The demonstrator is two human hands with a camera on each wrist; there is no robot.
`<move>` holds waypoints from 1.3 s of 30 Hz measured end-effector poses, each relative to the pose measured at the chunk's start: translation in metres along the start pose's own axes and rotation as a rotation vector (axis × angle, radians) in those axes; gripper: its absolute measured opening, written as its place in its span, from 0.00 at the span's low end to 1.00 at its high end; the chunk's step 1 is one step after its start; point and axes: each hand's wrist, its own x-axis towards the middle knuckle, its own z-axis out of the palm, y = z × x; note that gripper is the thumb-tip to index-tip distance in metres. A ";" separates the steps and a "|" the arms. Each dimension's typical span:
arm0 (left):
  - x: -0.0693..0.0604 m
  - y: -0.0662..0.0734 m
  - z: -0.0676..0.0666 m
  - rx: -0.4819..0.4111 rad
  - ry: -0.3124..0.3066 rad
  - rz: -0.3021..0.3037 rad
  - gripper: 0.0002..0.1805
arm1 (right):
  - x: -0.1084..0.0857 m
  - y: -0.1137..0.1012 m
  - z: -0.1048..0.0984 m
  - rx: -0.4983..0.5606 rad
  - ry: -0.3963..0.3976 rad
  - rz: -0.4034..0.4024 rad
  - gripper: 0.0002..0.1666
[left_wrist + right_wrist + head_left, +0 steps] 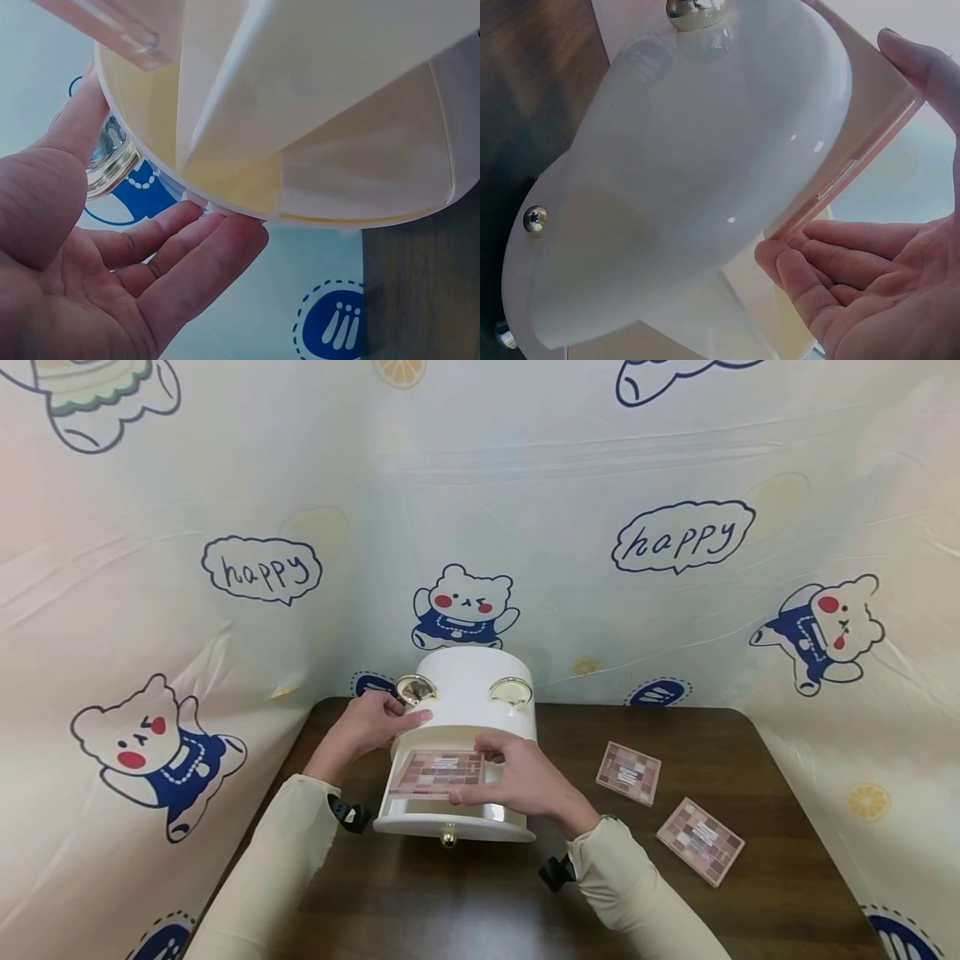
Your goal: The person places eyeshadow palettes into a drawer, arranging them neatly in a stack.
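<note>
A white, round-fronted cosmetics organizer (468, 681) stands on the table with its lower drawer (453, 828) pulled out. My left hand (375, 722) grips the organizer's upper left side, near a gold oval fitting (415, 690). In the left wrist view, the thumb and fingers lie around the organizer's curved rim (150, 165). Over the open drawer, a pink eyeshadow palette (442, 774) is held by its right side in my right hand (525, 777). The right wrist view has that palette (870, 82) between thumb and fingertips, behind the rounded white front.
Two more eyeshadow palettes, one farther back (628, 773) and one nearer (701, 842), lie on the dark wooden table (442, 910) right of the organizer. A gold knob (448, 838) sticks out from the drawer front. Printed cloth (465, 460) hangs around the table.
</note>
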 end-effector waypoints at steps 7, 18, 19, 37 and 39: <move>-0.001 0.000 -0.001 0.008 -0.003 0.006 0.37 | 0.010 0.004 0.008 -0.060 -0.005 -0.050 0.47; 0.000 0.000 0.000 0.000 0.000 -0.006 0.37 | 0.024 0.011 0.019 -0.249 0.022 -0.037 0.54; 0.000 0.000 0.000 0.000 -0.001 -0.006 0.37 | 0.025 0.011 0.020 -0.267 0.024 -0.042 0.55; -0.001 0.000 -0.001 -0.007 0.004 -0.008 0.37 | 0.027 0.010 0.029 -0.492 0.059 -0.082 0.65; -0.001 -0.001 -0.001 -0.008 0.007 -0.009 0.37 | 0.025 0.009 0.027 -0.470 0.067 -0.066 0.66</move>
